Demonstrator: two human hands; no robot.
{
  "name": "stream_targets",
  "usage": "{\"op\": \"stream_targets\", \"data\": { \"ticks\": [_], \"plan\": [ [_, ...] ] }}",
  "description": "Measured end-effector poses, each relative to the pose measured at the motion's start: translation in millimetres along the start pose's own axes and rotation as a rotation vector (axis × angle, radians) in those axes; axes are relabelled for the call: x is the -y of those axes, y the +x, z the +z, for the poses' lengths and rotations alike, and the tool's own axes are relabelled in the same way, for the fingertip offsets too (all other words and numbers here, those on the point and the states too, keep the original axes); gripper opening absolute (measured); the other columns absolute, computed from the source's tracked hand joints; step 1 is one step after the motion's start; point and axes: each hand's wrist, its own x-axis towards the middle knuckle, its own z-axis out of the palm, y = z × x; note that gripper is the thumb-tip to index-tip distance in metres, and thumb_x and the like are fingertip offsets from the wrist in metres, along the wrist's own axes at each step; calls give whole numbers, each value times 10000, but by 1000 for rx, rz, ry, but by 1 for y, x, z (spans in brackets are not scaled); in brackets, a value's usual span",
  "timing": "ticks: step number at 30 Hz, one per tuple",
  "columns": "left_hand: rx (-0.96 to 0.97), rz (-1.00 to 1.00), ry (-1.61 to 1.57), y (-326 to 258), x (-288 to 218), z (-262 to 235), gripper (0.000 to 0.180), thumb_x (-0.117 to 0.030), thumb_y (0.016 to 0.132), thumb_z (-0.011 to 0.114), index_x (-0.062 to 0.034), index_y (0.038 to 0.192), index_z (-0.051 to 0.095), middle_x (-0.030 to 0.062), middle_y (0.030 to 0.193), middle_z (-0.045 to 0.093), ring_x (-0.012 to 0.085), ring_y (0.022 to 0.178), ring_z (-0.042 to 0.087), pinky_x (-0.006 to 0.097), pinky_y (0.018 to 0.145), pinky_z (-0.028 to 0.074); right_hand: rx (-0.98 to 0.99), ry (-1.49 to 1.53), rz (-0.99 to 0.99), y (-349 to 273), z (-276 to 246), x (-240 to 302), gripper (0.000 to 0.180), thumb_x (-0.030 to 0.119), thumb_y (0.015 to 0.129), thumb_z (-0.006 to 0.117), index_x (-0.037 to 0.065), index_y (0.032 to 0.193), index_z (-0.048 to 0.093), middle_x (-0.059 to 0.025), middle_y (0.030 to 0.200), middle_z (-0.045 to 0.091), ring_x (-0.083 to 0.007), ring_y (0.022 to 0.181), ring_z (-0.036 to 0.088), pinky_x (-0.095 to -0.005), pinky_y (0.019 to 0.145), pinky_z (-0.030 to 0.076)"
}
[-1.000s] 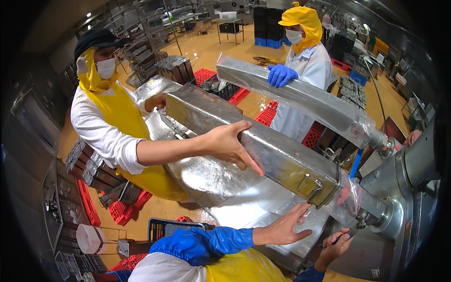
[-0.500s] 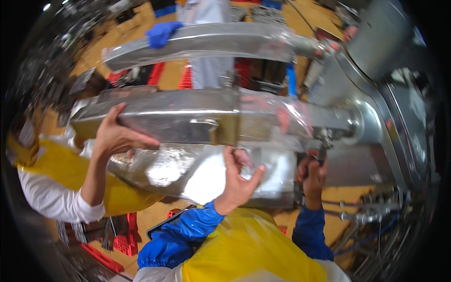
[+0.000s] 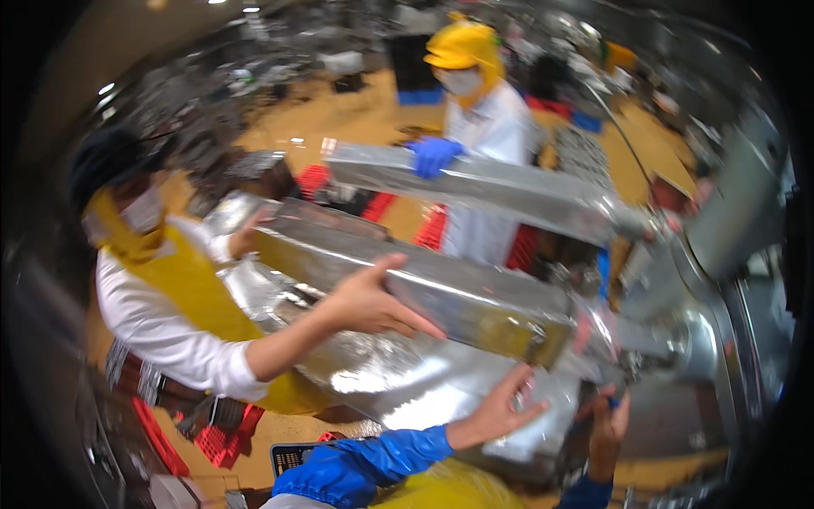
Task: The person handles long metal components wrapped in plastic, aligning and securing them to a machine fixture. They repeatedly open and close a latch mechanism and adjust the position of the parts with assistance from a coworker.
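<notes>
A long metal box mould (image 3: pixel 424 284) slopes across the middle, its right end close to a steel outlet (image 3: pixel 678 339). Clear plastic film with pink smears (image 3: pixel 598 327) lies between them. My left hand (image 3: pixel 500 414) is open just below the box's right end, thumb and fingers spread. Beneath the outlet, my right hand (image 3: pixel 606 428) has its fingers curled beside the small valve fittings; what they hold, if anything, is unclear and blurred. A co-worker's bare hand (image 3: pixel 373 301) supports the box's near side, and their other hand (image 3: pixel 250 233) is at its far left end.
Below the box is a shiny metal surface (image 3: pixel 475 386). Beyond it, another co-worker's blue-gloved hand (image 3: pixel 434 157) rests on a second long metal piece (image 3: pixel 509 182). Red crates (image 3: pixel 225 437) stand on the floor at left. A large steel machine (image 3: pixel 729 212) fills the right side.
The view has swung up and left, bringing both co-workers into sight. The box now slants down to the right, and its right end looks closer to the outlet. My left hand stays open.
</notes>
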Motion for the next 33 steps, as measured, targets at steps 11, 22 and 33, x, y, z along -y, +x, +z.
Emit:
{"op": "stream_targets", "data": {
  "ticks": [11,22,33],
  "plan": [
    [0,71,113,5,-1,-14,547,-152,841,859,41,1271,581,109,1026,570,202,897,568,335,814,497,-388,328,119,-4,49,-17,239,355,1105,557,156,1005,469,29,654,394,-105,477,359,-280,429,340],
    [-206,-46,-117,-7,4,-51,483,-16,886,805,-14,1287,536,4,1005,511,96,894,512,261,829,459,-399,653,88,4,105,17,329,475,1046,619,160,1043,523,17,658,430,-123,517,414,-316,516,403],
    [-625,15,-150,-17,27,-157,368,-50,947,756,3,1244,546,8,971,525,107,856,503,266,742,441,-274,795,-27,13,124,28,294,403,1141,444,127,1071,518,30,727,419,-84,607,393,-246,591,394]
  ]
}}
